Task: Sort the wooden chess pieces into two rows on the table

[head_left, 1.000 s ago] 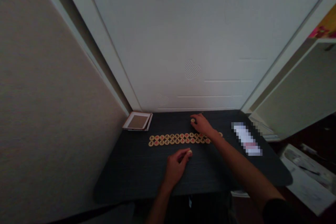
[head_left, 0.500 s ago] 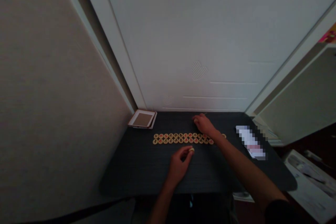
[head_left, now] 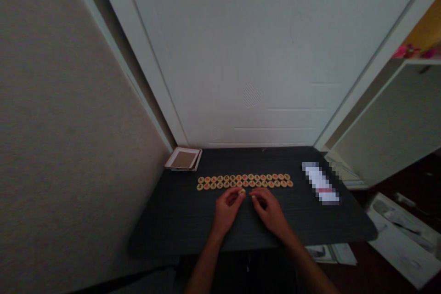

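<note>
Two long rows of round wooden xiangqi pieces [head_left: 245, 183] with red and black characters run side by side across the dark table. Just in front of the near row, my left hand [head_left: 227, 206] pinches one xiangqi piece [head_left: 242, 191] between thumb and fingers. My right hand [head_left: 270, 209] is closed a short gap to its right. A small pale edge of a piece shows at its fingertips, mostly covered by the fingers. The two hands do not touch.
The dark table [head_left: 165, 220] backs onto a white panel [head_left: 220, 55]. A shallow box or lid [head_left: 184, 159] lies at the far left corner. On the right side lies a blurred-out white item [head_left: 320, 183]. Beyond the table's right edge, an open white box [head_left: 403, 239] sits on the floor.
My right hand has come back from the table's far side, over the rows, to beside my left hand. My left hand still pinches its piece. The view has shifted slightly.
</note>
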`<state>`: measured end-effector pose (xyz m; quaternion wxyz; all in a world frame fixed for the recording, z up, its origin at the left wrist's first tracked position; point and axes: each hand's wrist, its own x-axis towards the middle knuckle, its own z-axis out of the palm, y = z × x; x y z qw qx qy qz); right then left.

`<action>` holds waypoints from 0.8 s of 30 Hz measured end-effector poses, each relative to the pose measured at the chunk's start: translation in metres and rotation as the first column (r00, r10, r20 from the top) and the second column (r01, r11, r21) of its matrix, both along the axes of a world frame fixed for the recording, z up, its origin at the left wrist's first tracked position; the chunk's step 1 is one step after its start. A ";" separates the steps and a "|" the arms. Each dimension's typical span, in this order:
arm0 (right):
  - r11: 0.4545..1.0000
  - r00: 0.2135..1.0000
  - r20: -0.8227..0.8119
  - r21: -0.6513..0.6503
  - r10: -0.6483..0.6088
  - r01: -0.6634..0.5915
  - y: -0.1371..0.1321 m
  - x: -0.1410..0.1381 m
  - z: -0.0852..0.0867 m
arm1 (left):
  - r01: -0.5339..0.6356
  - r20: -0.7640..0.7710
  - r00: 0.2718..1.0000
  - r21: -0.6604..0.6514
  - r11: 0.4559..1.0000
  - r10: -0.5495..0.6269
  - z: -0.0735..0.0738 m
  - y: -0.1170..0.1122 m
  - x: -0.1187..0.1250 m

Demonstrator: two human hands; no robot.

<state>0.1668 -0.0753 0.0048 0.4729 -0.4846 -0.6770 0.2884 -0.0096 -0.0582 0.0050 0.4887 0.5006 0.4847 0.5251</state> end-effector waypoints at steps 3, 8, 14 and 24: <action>1.000 0.998 -0.050 -0.005 -0.027 0.027 -0.003 -0.001 -0.009 | -0.036 -0.044 0.998 0.007 0.999 0.036 0.001 0.003 -0.009; 1.000 0.997 -0.079 -0.021 -0.014 0.012 -0.001 0.000 -0.012 | -0.203 -0.113 0.973 -0.025 0.979 0.199 0.013 0.018 -0.056; 1.000 0.998 -0.056 -0.026 -0.013 0.011 -0.003 -0.002 -0.014 | -0.393 -0.300 0.876 0.013 0.919 0.379 0.023 0.042 -0.119; 1.000 1.000 -0.015 -0.018 -0.016 0.016 -0.005 -0.003 -0.010 | -0.321 -0.801 0.564 0.016 0.947 0.204 0.007 0.067 -0.161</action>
